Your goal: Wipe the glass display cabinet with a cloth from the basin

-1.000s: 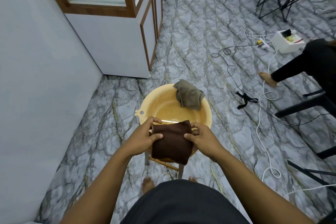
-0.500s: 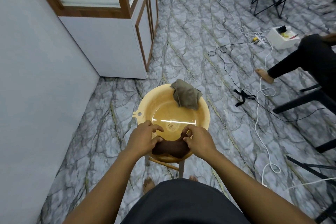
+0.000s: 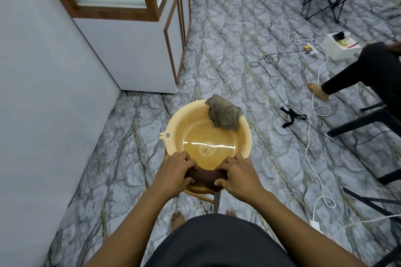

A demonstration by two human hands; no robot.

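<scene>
While both hands hold it at the near rim of the basin point(image 3: 187, 121), the dark brown cloth point(image 3: 205, 176) sits bunched into a short roll. The left hand point(image 3: 175, 171) is curled round one end and the right hand point(image 3: 240, 176) round the other. Judgement: wringing is in hand. Twist the ends in opposite directions and keep the roll over the water so run-off falls inside. The cloth looks compact and probably wet. A grey cloth point(image 3: 224, 115) drapes the far rim. Beyond, the glass display cabinet point(image 3: 138, 54) stands against the wall.
</scene>
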